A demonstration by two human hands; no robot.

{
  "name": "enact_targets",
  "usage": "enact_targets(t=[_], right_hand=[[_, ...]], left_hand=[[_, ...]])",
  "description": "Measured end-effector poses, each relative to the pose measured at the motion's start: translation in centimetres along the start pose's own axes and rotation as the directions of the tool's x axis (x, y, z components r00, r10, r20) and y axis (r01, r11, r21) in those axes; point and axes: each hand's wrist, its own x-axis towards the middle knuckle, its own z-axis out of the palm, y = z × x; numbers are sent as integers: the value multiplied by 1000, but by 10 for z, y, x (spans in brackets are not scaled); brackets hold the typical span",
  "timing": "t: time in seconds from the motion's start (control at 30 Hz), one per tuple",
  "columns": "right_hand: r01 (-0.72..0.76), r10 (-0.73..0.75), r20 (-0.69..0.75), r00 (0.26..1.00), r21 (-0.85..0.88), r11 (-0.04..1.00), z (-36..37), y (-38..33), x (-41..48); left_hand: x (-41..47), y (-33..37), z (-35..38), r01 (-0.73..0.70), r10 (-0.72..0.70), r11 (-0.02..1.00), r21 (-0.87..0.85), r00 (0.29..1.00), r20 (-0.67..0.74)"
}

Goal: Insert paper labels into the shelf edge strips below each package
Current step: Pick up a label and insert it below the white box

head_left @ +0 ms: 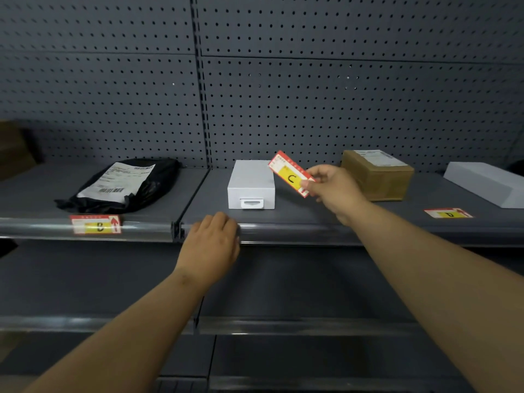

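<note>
Both hands are busy: the right hand, middle right of the frame, pinches one end of the thin, bendy C label, best kept held by its edge, while the left hand is curled over the shelf strip below the white box.

A dark grey shelf runs across the middle of the frame, backed by pegboard. On it, from left to right, lie a black mailer bag, a white box, a brown carton and a pale grey box at the right edge. A loose label marked D lies flat near the shelf's front, centre right.
</note>
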Motion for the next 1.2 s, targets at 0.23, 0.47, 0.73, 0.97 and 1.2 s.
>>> enact_targets(t=[0.23, 0.47, 0.73, 0.97, 1.2], right_hand=[[10, -4, 129, 992, -43, 999, 27, -9, -14], [120, -54, 211, 976, -310, 943, 44, -10, -20], [212, -89, 261, 961, -491, 845, 64, -7, -24], [259, -123, 256, 959, -613, 746, 72, -8, -27], [262, -144, 230, 963, -655, 708, 73, -2, -25]], left_hand=[[2, -5, 10, 82, -81, 994, -73, 997, 12], [2, -9, 11, 92, -90, 988, -124, 996, 18], [-9, -15, 15, 9, -11, 983, -185, 1000, -12], [-9, -20, 14, -33, 34, 983, -178, 999, 2], [-8, -23, 17, -58, 61, 982, -180, 998, 14]])
